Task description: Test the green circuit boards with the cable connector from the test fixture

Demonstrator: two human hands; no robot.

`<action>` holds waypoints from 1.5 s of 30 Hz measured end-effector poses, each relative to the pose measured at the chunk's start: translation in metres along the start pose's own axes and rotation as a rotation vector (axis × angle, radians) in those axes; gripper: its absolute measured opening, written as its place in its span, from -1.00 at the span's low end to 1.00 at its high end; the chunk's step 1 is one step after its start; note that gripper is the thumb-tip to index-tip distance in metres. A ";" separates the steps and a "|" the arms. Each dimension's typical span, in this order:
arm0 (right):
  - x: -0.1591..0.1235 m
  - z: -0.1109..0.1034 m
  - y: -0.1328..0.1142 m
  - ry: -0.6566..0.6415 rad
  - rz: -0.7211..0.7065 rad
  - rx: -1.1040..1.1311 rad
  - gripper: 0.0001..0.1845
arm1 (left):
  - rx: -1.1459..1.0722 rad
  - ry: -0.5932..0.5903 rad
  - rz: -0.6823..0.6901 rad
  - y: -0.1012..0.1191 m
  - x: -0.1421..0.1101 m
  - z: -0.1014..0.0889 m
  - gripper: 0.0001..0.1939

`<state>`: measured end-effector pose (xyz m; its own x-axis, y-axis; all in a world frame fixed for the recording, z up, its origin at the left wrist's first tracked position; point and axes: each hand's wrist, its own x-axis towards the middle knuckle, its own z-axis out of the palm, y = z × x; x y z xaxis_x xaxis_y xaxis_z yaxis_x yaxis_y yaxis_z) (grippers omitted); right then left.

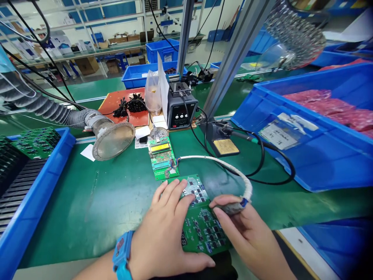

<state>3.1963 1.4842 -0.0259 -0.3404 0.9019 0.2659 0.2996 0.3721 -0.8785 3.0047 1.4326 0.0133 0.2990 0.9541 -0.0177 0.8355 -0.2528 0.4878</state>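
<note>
My left hand (163, 229) lies across the left side of a green circuit board panel (204, 229), its fingers stretched out and the thumb along the near edge. A blue wrist strap (122, 252) is around that wrist. Between the thumb and fingers of my right hand (250, 233) is a grey taped probe (231, 208), its tip at the panel's right side near the middle; the exact contact is hidden. From the probe a white sleeved cable (224, 162) curves back to a small green tester board (161, 157) with a lit yellow display, standing just beyond the panel.
A soldering station (182, 109) and iron stand (223, 140) are behind, with black cables looping right. A fume extractor hood (113, 140) hangs at left. Blue bins stand on both sides: boards in the left bin (62, 155), pink bags in the right bin (314, 144). A metal post (233, 58) rises behind.
</note>
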 end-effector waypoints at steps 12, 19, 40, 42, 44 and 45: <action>0.003 -0.003 -0.008 -0.006 0.041 0.115 -0.95 | -0.011 0.003 -0.001 -0.001 0.000 0.000 0.02; 0.002 -0.002 -0.007 -0.029 0.076 0.158 -0.94 | 0.031 0.054 0.028 -0.003 -0.004 0.004 0.00; 0.001 -0.003 -0.002 -0.085 0.048 0.184 -0.91 | 0.059 0.042 0.034 -0.003 -0.006 0.004 0.03; 0.001 -0.003 -0.002 -0.084 0.044 0.188 -0.92 | 0.062 0.036 0.031 -0.004 -0.006 0.003 0.03; 0.000 -0.002 -0.002 -0.084 0.041 0.192 -0.92 | 0.067 0.031 0.034 -0.004 -0.006 0.003 0.03; 0.000 -0.002 -0.002 -0.083 0.037 0.194 -0.91 | 0.069 0.030 0.036 -0.005 -0.006 0.003 0.05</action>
<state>3.1977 1.4843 -0.0234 -0.4073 0.8899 0.2053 0.1389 0.2825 -0.9491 3.0002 1.4278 0.0089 0.3163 0.9483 0.0250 0.8547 -0.2963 0.4262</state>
